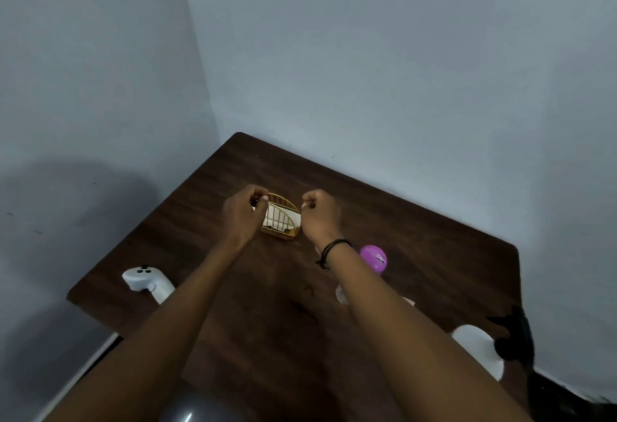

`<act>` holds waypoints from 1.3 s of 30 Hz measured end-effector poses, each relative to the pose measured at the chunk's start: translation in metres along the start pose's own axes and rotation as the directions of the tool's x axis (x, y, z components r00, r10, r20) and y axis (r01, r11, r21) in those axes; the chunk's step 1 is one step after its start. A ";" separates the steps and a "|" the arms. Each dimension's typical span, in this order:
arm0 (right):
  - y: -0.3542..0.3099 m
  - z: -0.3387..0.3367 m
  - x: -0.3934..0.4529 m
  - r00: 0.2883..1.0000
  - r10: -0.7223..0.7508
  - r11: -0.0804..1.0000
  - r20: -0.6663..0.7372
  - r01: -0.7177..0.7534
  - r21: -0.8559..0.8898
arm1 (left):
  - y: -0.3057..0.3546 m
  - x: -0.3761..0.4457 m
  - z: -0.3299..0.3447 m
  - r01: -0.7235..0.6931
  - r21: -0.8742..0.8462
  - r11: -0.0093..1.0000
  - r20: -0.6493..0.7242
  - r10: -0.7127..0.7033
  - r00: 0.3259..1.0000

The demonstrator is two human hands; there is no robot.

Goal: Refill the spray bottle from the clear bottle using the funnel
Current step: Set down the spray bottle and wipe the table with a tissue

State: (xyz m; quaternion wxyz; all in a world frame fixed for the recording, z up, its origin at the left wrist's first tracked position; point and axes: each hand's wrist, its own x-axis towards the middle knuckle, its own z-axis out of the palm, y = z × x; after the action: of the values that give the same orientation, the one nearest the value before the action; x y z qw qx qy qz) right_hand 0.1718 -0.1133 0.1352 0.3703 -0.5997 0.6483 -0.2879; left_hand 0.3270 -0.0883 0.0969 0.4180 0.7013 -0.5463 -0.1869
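Reaching out over a dark wood-grain desk (417, 238), both bare arms extend toward the far middle. Left hand (242, 216) and right hand (320, 214) sit on either side of a small gold wire holder (282, 219), each with fingers curled into a loose fist. Something small and pale shows at the fingertips of each hand; cannot tell what it is, or whether either hand truly grips it. White paper or card stands inside the holder.

Right wrist carries a black cord bracelet (330, 249).

Just beside the right forearm, on its outer side, stands a bottle with a purple cap (373, 257); a small mark on the cap is too blurred to read. A clear, pale shape (341, 294) lies against the inner side of the same forearm, mostly hidden. No funnel identifiable.

White handheld controller (147, 279) rests near the desk's left edge, well apart from the hands. A white rounded object (477, 348) sits at the right near edge, partly covered by something black.

No legible writing or brand anywhere.
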 end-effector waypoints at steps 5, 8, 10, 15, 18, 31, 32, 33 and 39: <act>0.025 0.041 0.019 0.977 0.211 0.978 0.033 -0.211 -0.006 | -0.041 0.025 0.015 0.183 0.069 0.981 0.062 -0.187 0.980; 0.039 0.056 0.027 0.982 0.177 0.981 0.067 -0.170 -0.094 | -0.056 0.031 0.027 0.211 0.112 0.971 0.075 -0.220 0.973; 0.047 0.062 0.031 0.979 0.173 0.979 0.106 -0.159 -0.124 | -0.062 0.032 0.033 0.246 0.120 0.962 0.085 -0.256 0.963; 0.062 0.072 0.040 0.972 0.169 0.978 0.163 -0.144 -0.153 | -0.068 0.037 0.039 0.301 0.103 0.948 0.150 -0.314 0.937; 0.068 0.075 0.043 0.969 0.162 0.975 0.188 -0.127 -0.183 | -0.076 0.039 0.036 0.361 0.071 0.930 0.187 -0.368 0.911; 0.072 0.073 0.041 0.990 0.037 0.972 0.136 -0.004 -0.235 | -0.086 0.042 0.035 0.323 0.084 0.942 0.233 -0.334 0.913; 0.072 0.072 0.040 0.991 0.014 0.967 0.135 0.021 -0.253 | -0.086 0.042 0.035 0.319 0.084 0.944 0.230 -0.330 0.915; 0.072 0.071 0.039 0.990 -0.006 0.960 0.142 0.045 -0.277 | -0.086 0.041 0.034 0.322 0.081 0.943 0.234 -0.332 0.914; 0.066 0.069 0.031 0.992 -0.106 0.954 0.064 0.119 -0.274 | -0.092 0.038 0.030 0.313 0.021 0.950 0.229 -0.309 0.923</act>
State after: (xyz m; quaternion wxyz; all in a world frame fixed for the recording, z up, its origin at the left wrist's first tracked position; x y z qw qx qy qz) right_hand 0.1916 -0.1317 0.0383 0.2811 -0.6884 0.6379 -0.2002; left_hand 0.3738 -0.1297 0.0137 0.3228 0.7493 -0.4712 -0.3351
